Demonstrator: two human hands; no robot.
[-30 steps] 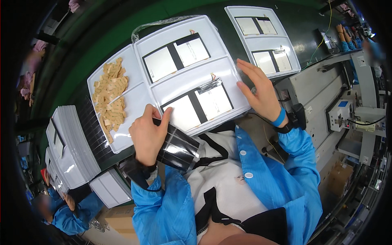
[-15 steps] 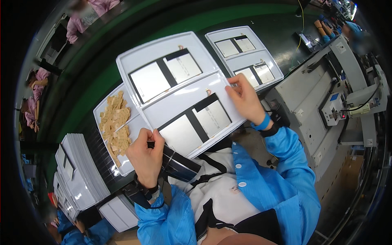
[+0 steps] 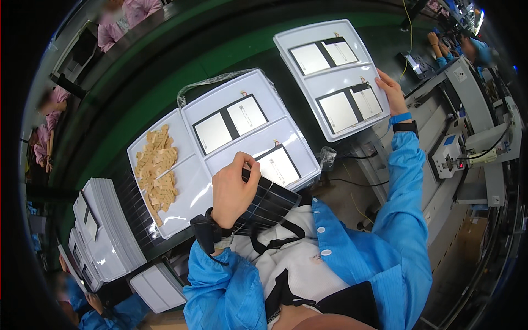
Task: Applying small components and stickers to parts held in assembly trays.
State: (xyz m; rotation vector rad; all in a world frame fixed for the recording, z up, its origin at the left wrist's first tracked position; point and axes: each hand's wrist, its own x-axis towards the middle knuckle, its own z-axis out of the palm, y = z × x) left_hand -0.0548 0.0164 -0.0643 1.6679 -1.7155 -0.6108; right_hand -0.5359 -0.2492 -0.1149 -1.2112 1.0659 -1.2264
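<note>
My left hand (image 3: 235, 190) is closed, pinching a dark glossy panel (image 3: 269, 204) that tilts toward my body and reflects grid-like lines. That hand is over the lower part of a white two-compartment tray (image 3: 215, 162), hiding part of a silver-and-black flat panel (image 3: 278, 166) lying in it. A similar panel (image 3: 231, 124) lies in the upper compartment. To the right, my right hand (image 3: 391, 92) grips the right edge of another white tray (image 3: 336, 78), its thumb not clearly visible. Two silver panels with black borders, one per compartment, rest in that tray.
Left of the middle tray, a white tray (image 3: 190, 190) carries a heap of tan strips (image 3: 157, 170). Stacked white trays (image 3: 118, 234) stand farther left. Clear plastic wrap (image 3: 212, 81) edges the middle tray. A grey machine (image 3: 448, 148) is at right; other people work around the benches.
The tray both hands held has moved right onto the right-hand tray, uncovering a loaded tray beneath. My left hand has let go of it and moved right with the dark panel.
</note>
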